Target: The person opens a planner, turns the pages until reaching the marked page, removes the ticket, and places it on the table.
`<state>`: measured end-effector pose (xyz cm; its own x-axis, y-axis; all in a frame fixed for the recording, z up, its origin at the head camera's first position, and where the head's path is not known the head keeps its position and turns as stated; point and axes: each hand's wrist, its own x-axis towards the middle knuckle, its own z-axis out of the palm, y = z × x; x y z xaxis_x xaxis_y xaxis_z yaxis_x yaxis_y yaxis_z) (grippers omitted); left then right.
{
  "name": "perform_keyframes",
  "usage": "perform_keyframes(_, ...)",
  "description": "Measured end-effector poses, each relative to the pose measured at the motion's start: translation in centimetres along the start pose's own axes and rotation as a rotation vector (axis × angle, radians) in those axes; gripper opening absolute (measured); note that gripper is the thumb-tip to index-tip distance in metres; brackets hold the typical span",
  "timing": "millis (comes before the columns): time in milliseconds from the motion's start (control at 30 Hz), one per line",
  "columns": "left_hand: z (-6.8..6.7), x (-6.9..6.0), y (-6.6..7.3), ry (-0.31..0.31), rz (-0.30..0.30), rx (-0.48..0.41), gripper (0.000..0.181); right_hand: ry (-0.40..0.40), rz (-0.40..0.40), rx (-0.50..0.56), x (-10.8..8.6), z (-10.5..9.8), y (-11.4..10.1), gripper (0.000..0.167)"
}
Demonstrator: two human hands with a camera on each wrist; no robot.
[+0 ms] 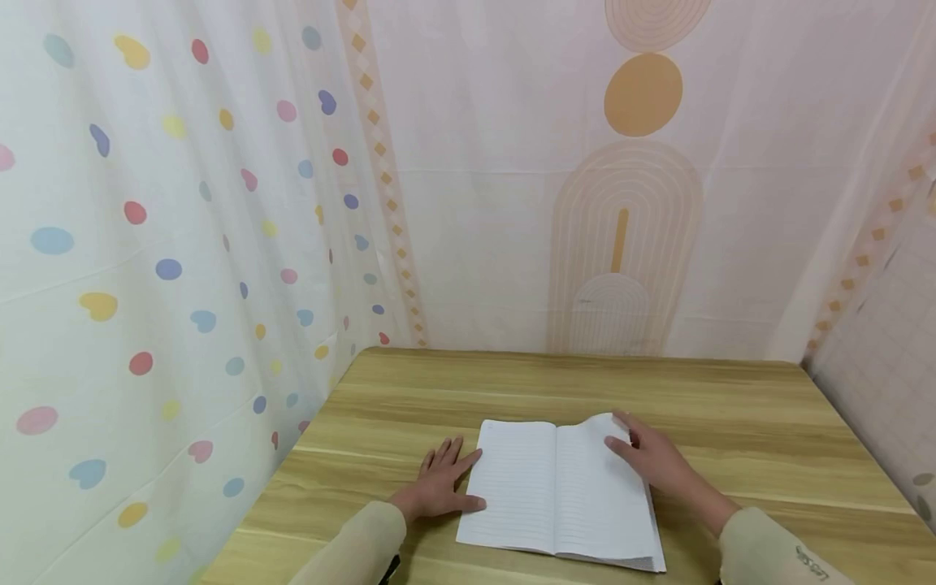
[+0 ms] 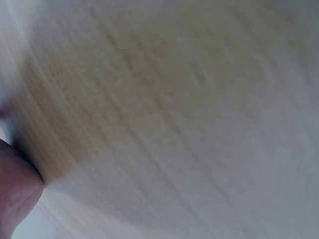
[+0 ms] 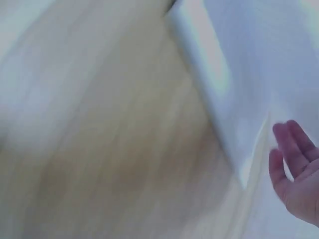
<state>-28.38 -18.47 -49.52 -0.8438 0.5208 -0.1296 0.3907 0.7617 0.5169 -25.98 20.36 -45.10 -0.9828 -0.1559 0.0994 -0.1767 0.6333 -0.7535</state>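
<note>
An open notebook with lined white pages [image 1: 515, 487] lies on the wooden table. At its left edge, the left hand [image 1: 436, 485] is spread flat, thumb and index finger touching the page edge, the other fingers on the table. Only part of that hand [image 2: 17, 191] shows in the left wrist view. The right hand [image 1: 651, 457] is at the upper right corner, thumb over the page and fingers at its edge; the page bulges up there. In the right wrist view, the right hand [image 3: 299, 174] has bent fingers beside the blurred pages [image 3: 239, 69]; contact is unclear there.
The wooden table [image 1: 570, 380] extends behind and to both sides of the notebook. A curtain with coloured dots [image 1: 183, 244] hangs at the left, and a patterned cloth [image 1: 483, 203] hangs behind the table's far edge.
</note>
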Motion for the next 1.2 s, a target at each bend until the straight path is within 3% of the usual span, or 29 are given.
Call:
perform_keyframes(133, 0.0, 0.0, 0.0, 0.002, 0.001, -0.005, 0.090, 0.001, 0.078, 0.285, 0.0, 0.1, -2.0, 0.079)
perform_keyframes(233, 0.0, 0.0, 0.0, 0.002, 0.003, -0.005, 0.090, -0.041, 0.055, 0.500, -0.1, 0.7, -3.0, 0.072)
perform_keyframes(333, 0.1, -0.1, 0.0, -0.001, 0.001, -0.002, 0.090, -0.141, -0.025, 0.571, -0.4, 1.8, -3.4, 0.063)
perform_keyframes(433, 0.1, -0.1, 0.0, -0.003, -0.002, -0.001, 0.090, -0.211, -0.143, 0.395, -0.9, 3.2, -3.6, 0.057)
perform_keyframes(633, 0.0, 0.0, 0.0, -0.001, 0.000, -0.004, 0.084, -0.271, -0.427, -0.171, -2.2, 5.7, -3.6, 0.052)
perform_keyframes(733, 0.0, 0.0, 0.1, 0.023, 0.007, -0.053, 0.066, -0.345, -0.461, -0.345, -2.4, 6.3, -3.4, 0.058)
perform_keyframes(867, 0.0, 0.2, 0.0, 0.079, 0.005, -0.189, 0.058, -0.418, -0.432, -0.425, -2.6, 6.6, -3.4, 0.061)
perform_keyframes(967, 0.2, 0.6, -0.3, 0.080, 0.004, -0.110, 0.066, -0.429, -0.436, -0.445, -2.6, 6.8, -3.4, 0.059)
perform_keyframes(1100, 0.3, 0.4, -0.3, 0.030, 0.004, 0.030, 0.085, -0.415, -0.446, -0.459, -2.6, 7.0, -3.3, 0.060)
perform_keyframes(1200, 0.3, 0.2, -0.3, 0.010, -0.003, 0.004, 0.095, -0.381, -0.448, -0.466, -2.6, 6.9, -3.0, 0.065)
